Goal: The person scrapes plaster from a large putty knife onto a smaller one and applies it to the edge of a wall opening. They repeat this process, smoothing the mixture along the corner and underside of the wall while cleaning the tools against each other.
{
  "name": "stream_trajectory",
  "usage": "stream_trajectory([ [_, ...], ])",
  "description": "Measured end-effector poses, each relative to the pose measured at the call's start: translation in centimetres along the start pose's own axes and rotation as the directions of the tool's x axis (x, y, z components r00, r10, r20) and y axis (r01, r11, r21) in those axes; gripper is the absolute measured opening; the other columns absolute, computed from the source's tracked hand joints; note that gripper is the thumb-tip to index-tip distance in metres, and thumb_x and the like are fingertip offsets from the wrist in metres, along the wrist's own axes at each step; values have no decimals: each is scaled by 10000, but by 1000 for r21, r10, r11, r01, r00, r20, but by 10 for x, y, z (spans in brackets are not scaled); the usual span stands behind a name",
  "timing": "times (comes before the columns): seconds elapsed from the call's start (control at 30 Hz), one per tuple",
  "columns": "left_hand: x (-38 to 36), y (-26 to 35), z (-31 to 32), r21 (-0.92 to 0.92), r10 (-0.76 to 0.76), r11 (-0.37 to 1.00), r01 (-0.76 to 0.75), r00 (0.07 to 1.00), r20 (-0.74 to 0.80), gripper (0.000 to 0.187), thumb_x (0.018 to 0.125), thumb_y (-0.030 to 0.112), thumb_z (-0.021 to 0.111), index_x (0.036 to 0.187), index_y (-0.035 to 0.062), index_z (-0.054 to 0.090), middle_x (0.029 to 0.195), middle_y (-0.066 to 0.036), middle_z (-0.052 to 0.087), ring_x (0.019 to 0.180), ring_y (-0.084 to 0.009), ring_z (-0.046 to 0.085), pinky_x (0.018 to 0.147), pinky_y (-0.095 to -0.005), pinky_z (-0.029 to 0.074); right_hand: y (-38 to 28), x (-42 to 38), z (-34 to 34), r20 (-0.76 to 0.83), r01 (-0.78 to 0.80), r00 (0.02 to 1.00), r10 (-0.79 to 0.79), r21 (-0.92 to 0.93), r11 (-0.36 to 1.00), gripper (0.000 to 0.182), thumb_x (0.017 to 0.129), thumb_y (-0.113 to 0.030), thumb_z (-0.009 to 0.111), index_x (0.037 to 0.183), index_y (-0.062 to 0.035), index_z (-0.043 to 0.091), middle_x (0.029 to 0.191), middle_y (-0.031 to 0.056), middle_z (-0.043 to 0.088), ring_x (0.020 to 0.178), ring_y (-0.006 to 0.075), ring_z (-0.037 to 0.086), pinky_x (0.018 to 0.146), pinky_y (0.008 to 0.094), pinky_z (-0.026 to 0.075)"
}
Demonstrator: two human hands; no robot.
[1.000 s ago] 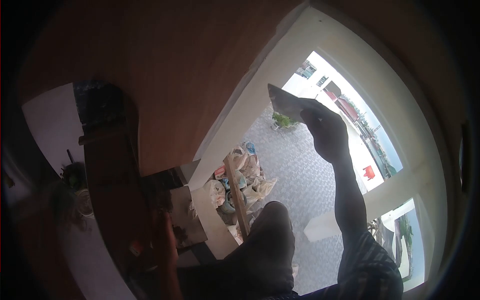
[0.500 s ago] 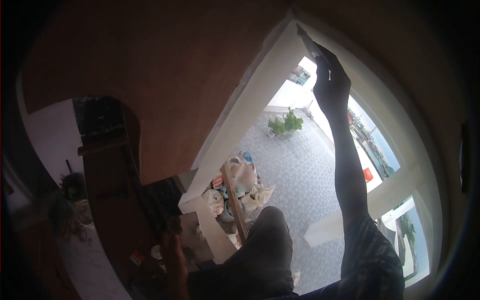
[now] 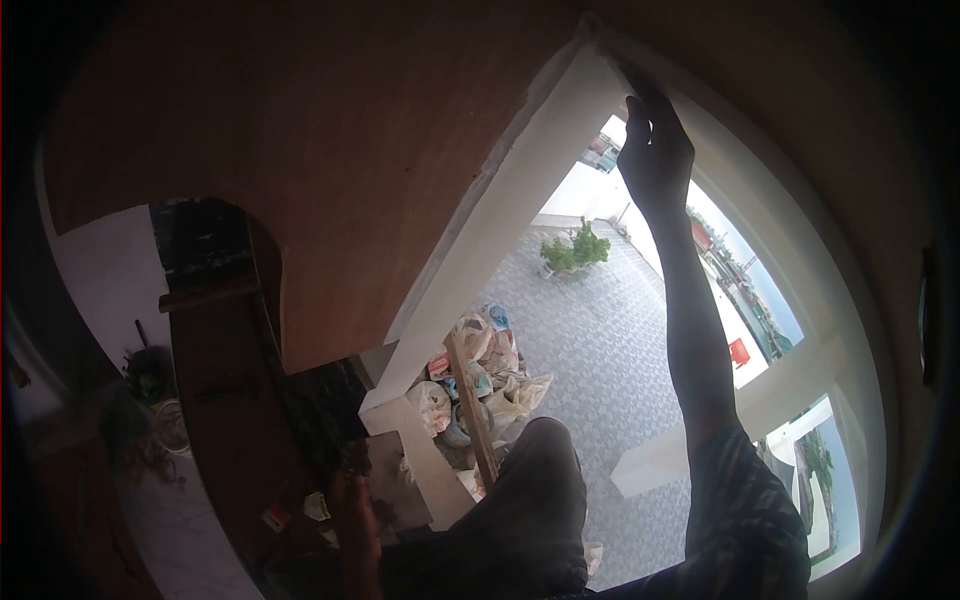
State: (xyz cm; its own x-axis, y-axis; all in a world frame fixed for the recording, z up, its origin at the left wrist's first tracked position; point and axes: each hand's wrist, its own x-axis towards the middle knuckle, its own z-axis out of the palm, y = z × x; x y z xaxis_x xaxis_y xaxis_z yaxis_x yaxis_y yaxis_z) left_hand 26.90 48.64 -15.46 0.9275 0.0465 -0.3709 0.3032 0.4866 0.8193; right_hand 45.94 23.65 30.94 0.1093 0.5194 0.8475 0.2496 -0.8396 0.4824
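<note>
My right hand [image 3: 655, 160] is raised to the top of the white window frame [image 3: 500, 230], where it meets the brown panel and the ceiling. Its fingers are closed on a thin flat tool that looks like a putty knife [image 3: 637, 78], dark against the frame, its tip by the corner. Low down, in deep shade, my left hand [image 3: 355, 510] is close to a dull brown flat surface [image 3: 397, 470]. Its fingers are too dark to make out.
A large brown panel [image 3: 380, 130] hangs at upper left. Beyond the opening are a tiled terrace [image 3: 590, 350], a green plant [image 3: 575, 248], piled plastic bags [image 3: 510, 390] and a wooden strip [image 3: 468, 405]. My bent knee [image 3: 545, 470] is below.
My right hand has shifted slightly left, and the putty knife is turned so that less of its blade shows. My left hand has moved a little lower. The view has shifted slightly.
</note>
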Motion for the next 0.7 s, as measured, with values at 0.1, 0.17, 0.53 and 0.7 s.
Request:
stream_trajectory([
  [0.1,-1,7,2,21,7,1000,-6,1000,-6,509,1012,221,606,1476,31,514,1314,-98,597,1159,-209,579,1013,-377,453,-3,3,7,31,41,999,-38,-93,995,355,1028,-120,600,1374,-180,657,1138,139,741,893,241,740,798,371,591],
  [0.17,-2,7,2,31,14,999,-14,1000,-21,506,1006,211,612,1473,35,527,1316,-101,608,1174,-221,589,1022,-388,457,-6,4,9,62,35,998,-26,-157,987,411,1014,-79,598,1406,-195,634,1252,132,717,1005,254,731,856,380,597],
  [0.53,3,10,1,37,-48,998,48,999,-3,477,1036,205,559,1474,24,500,1308,-97,583,1136,-198,570,996,-371,455,-7,-7,54,57,69,996,-64,-83,994,564,831,135,569,1345,-72,676,1408,138,647,1318,314,580,1151,423,433],
  [0.7,2,15,2,24,-63,998,64,998,-21,493,1033,212,566,1486,30,495,1303,-98,590,1140,-197,574,991,-361,460,-19,-8,51,148,24,989,-13,-73,997,569,805,159,580,1320,-60,682,1402,137,648,1321,327,571,1181,427,402],
])
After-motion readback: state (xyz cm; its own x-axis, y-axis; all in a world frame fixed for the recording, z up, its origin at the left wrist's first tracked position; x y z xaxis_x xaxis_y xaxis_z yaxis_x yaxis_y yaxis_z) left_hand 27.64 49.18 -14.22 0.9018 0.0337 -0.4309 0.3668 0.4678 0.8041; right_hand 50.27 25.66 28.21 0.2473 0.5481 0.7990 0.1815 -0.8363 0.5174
